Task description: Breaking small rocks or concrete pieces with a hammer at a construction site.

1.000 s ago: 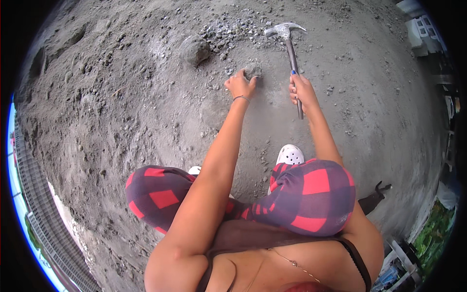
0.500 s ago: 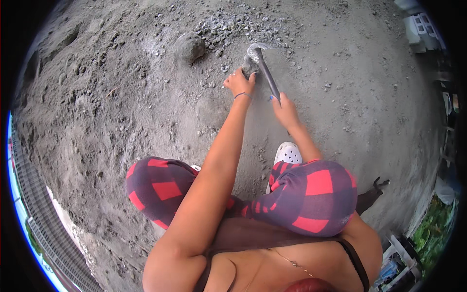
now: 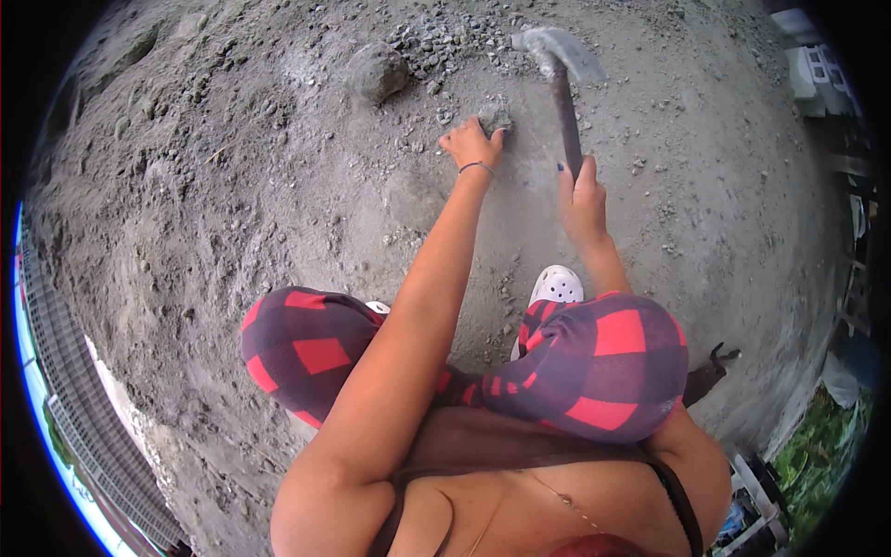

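My left hand [image 3: 472, 144], with a band at its wrist, reaches out to the grey ground ahead. Its fingers and thumb hold a small grey rock [image 3: 498, 115] against the dusty soil; the fingertips are partly hidden. To its right, my right hand [image 3: 584, 202] is wrapped round the dark handle of a hammer [image 3: 565, 111]. The hammer's pale, curved metal head is up and away from the rock, slightly blurred. A scatter of broken stone chips [image 3: 436, 46] lies beyond my left hand.
A larger rounded rock [image 3: 379, 74] sits left of the chips. White shoes [image 3: 557, 284] and checked trouser knees [image 3: 608, 367] are close below my hands. Hollow blocks [image 3: 817, 70] stand far right, a dark object [image 3: 710, 371] lies near right, and mesh fencing [image 3: 88, 418] runs along the left.
My right hand has moved right, lifting the hammer's head away from the rock. My left hand has shifted slightly right and stays at the rock.
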`<state>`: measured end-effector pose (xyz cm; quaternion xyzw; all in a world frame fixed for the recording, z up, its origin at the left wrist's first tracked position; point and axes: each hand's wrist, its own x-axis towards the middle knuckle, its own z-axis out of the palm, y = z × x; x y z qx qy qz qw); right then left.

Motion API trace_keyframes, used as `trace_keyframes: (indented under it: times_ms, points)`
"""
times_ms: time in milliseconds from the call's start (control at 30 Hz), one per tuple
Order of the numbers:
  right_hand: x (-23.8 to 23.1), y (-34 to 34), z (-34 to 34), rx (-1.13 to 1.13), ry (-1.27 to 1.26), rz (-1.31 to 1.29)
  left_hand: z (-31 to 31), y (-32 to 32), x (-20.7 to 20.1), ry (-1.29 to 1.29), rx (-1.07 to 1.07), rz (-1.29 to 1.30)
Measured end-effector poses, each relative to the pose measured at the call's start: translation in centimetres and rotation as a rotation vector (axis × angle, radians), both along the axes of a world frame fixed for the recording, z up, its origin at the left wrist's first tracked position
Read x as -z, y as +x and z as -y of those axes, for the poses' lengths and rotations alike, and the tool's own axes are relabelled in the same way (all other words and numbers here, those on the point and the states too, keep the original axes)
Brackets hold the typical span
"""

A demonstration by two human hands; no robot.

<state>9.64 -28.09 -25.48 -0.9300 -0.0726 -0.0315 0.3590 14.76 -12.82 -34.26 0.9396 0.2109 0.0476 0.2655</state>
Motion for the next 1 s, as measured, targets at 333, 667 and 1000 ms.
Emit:
trace_keyframes:
  times_ms: [333, 667, 1000]
  points:
    - [-4.9, 1.1, -0.4, -0.059, 0.208, 0.030, -0.9, -0.3, 0.3, -0.024, 0.017, -0.083]
    - [4.6, -1.1, 0.6, 0.016, -0.020, -0.063, -0.7, -0.1, 0.0, 0.012, 0.037, -0.052]
    - [-7.5, 1.7, -0.7, -0.057, 0.271, 0.116, -2.9, 0.5, 1.4, -0.113, 0.125, -0.165]
